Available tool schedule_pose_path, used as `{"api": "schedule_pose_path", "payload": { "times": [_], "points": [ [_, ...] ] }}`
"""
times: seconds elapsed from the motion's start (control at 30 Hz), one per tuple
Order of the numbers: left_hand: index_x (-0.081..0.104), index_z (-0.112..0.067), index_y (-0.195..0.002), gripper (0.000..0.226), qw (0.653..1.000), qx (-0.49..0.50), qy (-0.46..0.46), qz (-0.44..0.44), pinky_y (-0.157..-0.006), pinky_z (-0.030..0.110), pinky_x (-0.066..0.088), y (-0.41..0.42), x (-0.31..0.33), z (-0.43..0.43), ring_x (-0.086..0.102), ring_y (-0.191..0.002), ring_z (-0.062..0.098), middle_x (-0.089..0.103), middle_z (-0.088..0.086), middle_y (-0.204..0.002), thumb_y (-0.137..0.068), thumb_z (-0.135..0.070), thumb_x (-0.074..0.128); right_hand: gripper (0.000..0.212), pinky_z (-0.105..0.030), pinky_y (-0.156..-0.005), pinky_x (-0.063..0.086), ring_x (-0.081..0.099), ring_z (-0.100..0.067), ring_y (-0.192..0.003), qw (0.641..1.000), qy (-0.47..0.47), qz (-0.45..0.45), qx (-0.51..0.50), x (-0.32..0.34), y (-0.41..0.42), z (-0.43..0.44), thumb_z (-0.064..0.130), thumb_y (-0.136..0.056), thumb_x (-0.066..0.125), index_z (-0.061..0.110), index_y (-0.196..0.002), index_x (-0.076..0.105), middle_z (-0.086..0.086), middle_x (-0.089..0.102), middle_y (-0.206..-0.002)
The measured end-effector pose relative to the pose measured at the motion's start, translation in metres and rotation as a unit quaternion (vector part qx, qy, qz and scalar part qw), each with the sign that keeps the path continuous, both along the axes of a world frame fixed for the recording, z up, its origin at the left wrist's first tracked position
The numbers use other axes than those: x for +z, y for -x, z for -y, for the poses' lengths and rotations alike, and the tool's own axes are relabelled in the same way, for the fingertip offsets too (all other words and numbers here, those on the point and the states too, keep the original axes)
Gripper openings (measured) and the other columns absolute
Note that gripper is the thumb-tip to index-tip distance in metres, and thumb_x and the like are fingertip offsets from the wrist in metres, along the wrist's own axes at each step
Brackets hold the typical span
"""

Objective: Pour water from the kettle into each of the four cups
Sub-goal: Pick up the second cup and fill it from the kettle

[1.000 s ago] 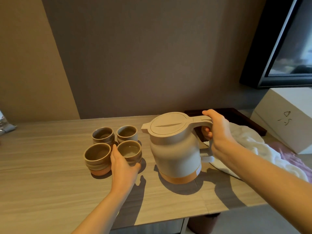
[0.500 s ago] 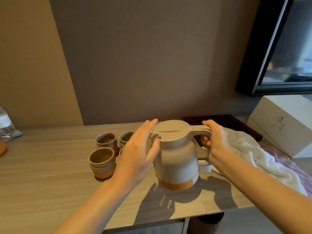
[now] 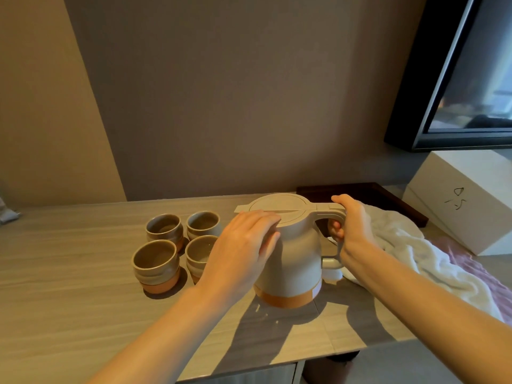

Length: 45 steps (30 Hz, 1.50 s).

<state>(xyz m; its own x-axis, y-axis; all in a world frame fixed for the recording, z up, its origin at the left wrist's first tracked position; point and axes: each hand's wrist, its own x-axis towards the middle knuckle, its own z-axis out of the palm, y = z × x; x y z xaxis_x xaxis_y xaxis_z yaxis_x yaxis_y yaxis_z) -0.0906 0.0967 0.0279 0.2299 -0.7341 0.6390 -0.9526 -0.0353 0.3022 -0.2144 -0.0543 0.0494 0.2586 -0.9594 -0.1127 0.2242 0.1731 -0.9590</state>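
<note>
A beige kettle [image 3: 297, 261] with an orange base band stands upright on the wooden table [image 3: 69, 300], lid closed. My right hand [image 3: 350, 228] is wrapped around its handle. My left hand [image 3: 243, 245] lies flat against the kettle's left side near the lid, fingers resting on it. To the kettle's left stand several grey-brown cups in a square cluster: the front left cup [image 3: 155, 263], the back left cup [image 3: 164, 228], the back right cup [image 3: 203, 224], and the front right cup [image 3: 198, 253], which my left hand partly hides.
A white towel [image 3: 421, 261] lies crumpled right of the kettle, over a dark tray [image 3: 368, 191]. A white box [image 3: 468, 195] stands at far right under a black-framed screen [image 3: 465, 79]. The wall is just behind. The table's front edge runs close below the kettle.
My left hand left the front right cup, swung right and settled against the kettle's side and lid. My right hand kept its hold on the handle. The kettle stayed on the table.
</note>
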Motion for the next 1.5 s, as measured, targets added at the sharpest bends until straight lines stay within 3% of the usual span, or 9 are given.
{"api": "schedule_pose_path", "payload": {
  "times": [0.2, 0.63, 0.8, 0.87, 1.07, 1.3, 1.5],
  "points": [
    [0.058, -0.020, -0.129, 0.035, 1.000, 0.004, 0.004, -0.010, -0.103, 0.022, 0.039, -0.012, -0.004, 0.021, 0.049, -0.125, 0.008, 0.061, -0.004, -0.129, -0.095, -0.028, 0.054, 0.026, -0.019, -0.047, 0.033, 0.039, -0.007, -0.036, 1.000, -0.009, 0.010, -0.004, -0.006, -0.015, 0.022, 0.029, -0.085, 0.061, 0.012, -0.066, 0.061, 0.001, 0.056, -0.053],
    [0.060, -0.018, -0.128, 0.035, 1.000, 0.003, 0.003, -0.009, -0.102, 0.021, 0.039, -0.052, -0.019, 0.060, 0.051, -0.124, 0.008, 0.061, -0.003, -0.128, -0.094, -0.027, 0.056, 0.025, -0.019, -0.049, 0.035, 0.041, -0.007, -0.043, 1.000, -0.017, 0.007, 0.007, -0.022, -0.055, 0.059, 0.030, -0.086, 0.060, 0.012, -0.070, 0.062, 0.007, 0.057, -0.048],
    [0.058, -0.021, -0.125, 0.028, 0.988, -0.019, 0.086, -0.128, -0.097, 0.015, 0.041, -0.068, -0.022, 0.055, 0.050, -0.117, -0.002, 0.060, -0.010, -0.122, -0.098, -0.025, 0.049, 0.024, -0.020, -0.049, 0.034, 0.041, -0.007, -0.043, 1.000, -0.015, 0.007, 0.009, -0.023, -0.062, 0.065, 0.030, -0.086, 0.060, 0.013, -0.070, 0.062, 0.007, 0.055, -0.046],
    [0.055, -0.025, -0.123, 0.026, 0.980, 0.031, 0.113, -0.163, -0.097, 0.014, 0.039, -0.082, -0.023, 0.052, 0.048, -0.114, -0.006, 0.057, -0.014, -0.120, -0.099, -0.024, 0.048, 0.024, -0.020, -0.048, 0.033, 0.039, -0.007, -0.042, 1.000, -0.014, 0.011, 0.008, -0.022, -0.063, 0.068, 0.030, -0.086, 0.060, 0.013, -0.069, 0.062, 0.007, 0.053, -0.044],
    [0.041, -0.019, -0.139, 0.055, 0.950, 0.237, -0.070, -0.192, -0.097, 0.034, 0.042, -0.130, -0.034, 0.047, 0.046, -0.129, 0.020, 0.047, 0.005, -0.141, -0.091, -0.036, 0.061, 0.023, -0.018, -0.050, 0.034, 0.041, -0.008, -0.046, 1.000, -0.016, 0.004, 0.001, -0.017, -0.065, 0.070, 0.031, -0.086, 0.060, 0.013, -0.073, 0.063, 0.003, 0.057, -0.056],
    [0.035, -0.007, -0.141, 0.092, 0.910, 0.279, -0.265, -0.153, -0.100, 0.045, 0.041, -0.155, -0.039, 0.041, 0.037, -0.133, 0.032, 0.046, 0.015, -0.139, -0.075, -0.064, 0.065, 0.021, -0.018, -0.050, 0.035, 0.043, -0.008, -0.047, 1.000, -0.013, -0.003, 0.004, -0.015, -0.064, 0.071, 0.031, -0.087, 0.059, 0.014, -0.076, 0.064, 0.001, 0.059, -0.063],
    [0.036, -0.007, -0.140, 0.095, 0.901, 0.288, -0.289, -0.145, -0.101, 0.046, 0.039, -0.162, -0.039, 0.045, 0.033, -0.134, 0.034, 0.046, 0.015, -0.139, -0.071, -0.065, 0.069, 0.022, -0.018, -0.049, 0.034, 0.041, -0.008, -0.047, 1.000, -0.006, -0.003, 0.008, -0.014, -0.064, 0.070, 0.030, -0.086, 0.060, 0.013, -0.073, 0.063, 0.003, 0.057, -0.058]
  ]
}}
